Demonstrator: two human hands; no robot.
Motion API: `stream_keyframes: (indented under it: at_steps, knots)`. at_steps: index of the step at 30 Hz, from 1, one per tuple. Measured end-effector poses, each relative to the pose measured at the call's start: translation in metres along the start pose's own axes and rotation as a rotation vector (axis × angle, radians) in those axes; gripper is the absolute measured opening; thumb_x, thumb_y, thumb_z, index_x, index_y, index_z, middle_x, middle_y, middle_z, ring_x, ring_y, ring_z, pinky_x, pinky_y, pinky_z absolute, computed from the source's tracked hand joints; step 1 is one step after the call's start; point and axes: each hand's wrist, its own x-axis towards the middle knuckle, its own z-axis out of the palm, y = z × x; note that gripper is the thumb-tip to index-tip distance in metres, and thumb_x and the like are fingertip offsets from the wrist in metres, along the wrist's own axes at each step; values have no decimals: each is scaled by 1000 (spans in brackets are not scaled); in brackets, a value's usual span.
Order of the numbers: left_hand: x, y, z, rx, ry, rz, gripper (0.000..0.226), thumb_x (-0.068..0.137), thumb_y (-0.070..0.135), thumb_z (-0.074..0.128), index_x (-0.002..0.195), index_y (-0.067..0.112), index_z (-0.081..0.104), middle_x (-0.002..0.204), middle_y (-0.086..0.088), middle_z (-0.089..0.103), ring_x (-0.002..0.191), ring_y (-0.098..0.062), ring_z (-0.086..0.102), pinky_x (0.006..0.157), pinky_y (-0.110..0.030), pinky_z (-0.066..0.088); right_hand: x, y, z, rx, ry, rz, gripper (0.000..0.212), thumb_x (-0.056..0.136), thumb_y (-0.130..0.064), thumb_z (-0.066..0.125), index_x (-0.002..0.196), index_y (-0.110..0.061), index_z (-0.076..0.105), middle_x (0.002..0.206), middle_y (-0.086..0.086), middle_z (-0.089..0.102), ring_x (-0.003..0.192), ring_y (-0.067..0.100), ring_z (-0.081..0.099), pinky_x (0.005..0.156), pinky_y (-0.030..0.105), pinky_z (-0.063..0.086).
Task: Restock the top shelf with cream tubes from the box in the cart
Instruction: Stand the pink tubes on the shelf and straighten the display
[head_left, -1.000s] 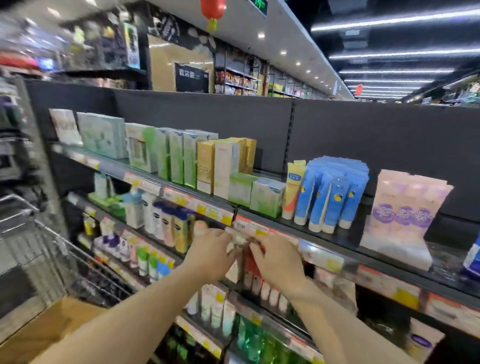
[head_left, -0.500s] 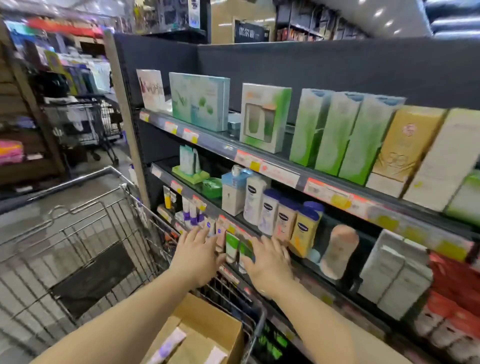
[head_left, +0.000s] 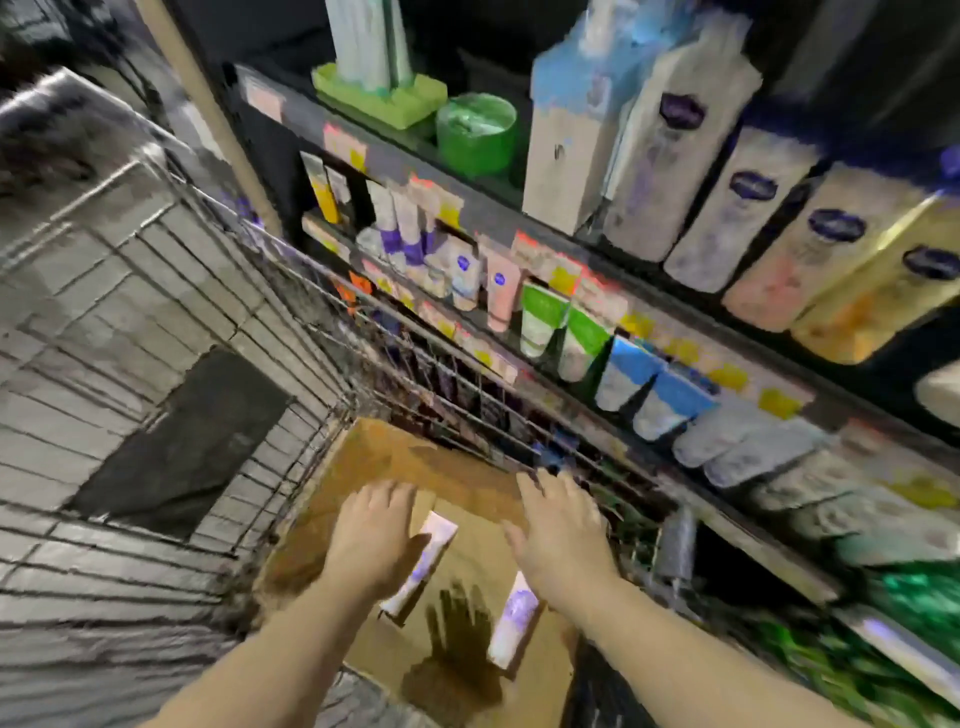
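Note:
A brown cardboard box (head_left: 363, 457) sits open in the wire cart (head_left: 156, 291). Two white cream tubes with purple print lie inside it, one (head_left: 431, 551) partly under my left hand and the other (head_left: 511, 618) below my right wrist. My left hand (head_left: 374, 535) hovers over the box, fingers straight and spread, holding nothing. My right hand (head_left: 563, 530) is over the box's right side, also spread and empty. A hand shadow falls on the box floor. The top shelf is out of view.
Shelves on the right carry lotion bottles (head_left: 737, 202), small tubes (head_left: 498, 296), a green jar (head_left: 475, 130) and green-capped tubes (head_left: 540, 322). The cart's wire side (head_left: 467, 395) stands between box and shelves. A dark panel (head_left: 182, 441) lies on the cart floor.
My view swung down from the upper shelves to the cart. Both hands dropped from the shelf edge to just above the open box.

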Motion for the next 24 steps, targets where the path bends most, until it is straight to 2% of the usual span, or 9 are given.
stream_keyframes:
  at_steps: [3,6,8,12,17,19,21,24]
  knots:
    - [10,-2,61,-1,-159,6,66,90,51,51,146,23,31,144,-5,41,126,-28,43,100,-36,37,13,8,50,11,-98,8,61,101,-45,36,154,-25,13,162,-1,10,150,23,3,120,40,4]
    - [14,-4,113,-10,-249,-66,61,88,50,55,142,28,36,140,-4,44,127,-28,40,105,-39,37,24,15,87,6,-163,26,63,101,-48,34,155,-24,12,163,0,9,150,22,2,121,39,3]
    - [15,-6,135,-38,-273,-146,52,87,45,57,134,32,41,132,-2,50,119,-28,45,102,-42,42,29,18,101,14,-196,35,63,101,-49,33,155,-25,11,163,-1,8,150,22,1,122,39,1]
    - [15,-8,154,-174,-295,-245,57,91,19,55,142,27,28,131,-6,46,113,-27,50,89,-37,47,33,16,109,52,-228,51,63,102,-48,31,156,-24,9,164,1,5,151,22,-2,123,41,0]
    - [11,-9,137,-315,-244,-210,56,89,28,62,139,20,35,130,-5,49,111,-27,55,88,-37,50,37,8,103,90,-223,61,62,102,-47,34,155,-26,12,163,1,9,150,22,1,123,40,2]
    - [7,-4,121,-400,-171,-196,64,87,32,65,142,23,34,128,-2,52,108,-23,58,85,-38,53,38,3,97,111,-212,66,62,100,-48,36,155,-26,15,162,0,14,150,22,6,122,41,7]
    - [3,4,101,-483,-117,-154,80,82,32,71,148,28,26,125,2,54,106,-20,59,83,-37,54,38,-4,92,179,-245,89,64,96,-54,43,152,-27,25,157,-1,30,145,23,24,116,40,23]
    - [-5,21,67,-652,-10,-80,78,81,28,72,147,27,29,125,6,53,105,-14,58,79,-27,52,38,-19,83,463,-385,194,56,85,-60,57,134,-32,49,130,-4,57,118,21,55,93,35,48]
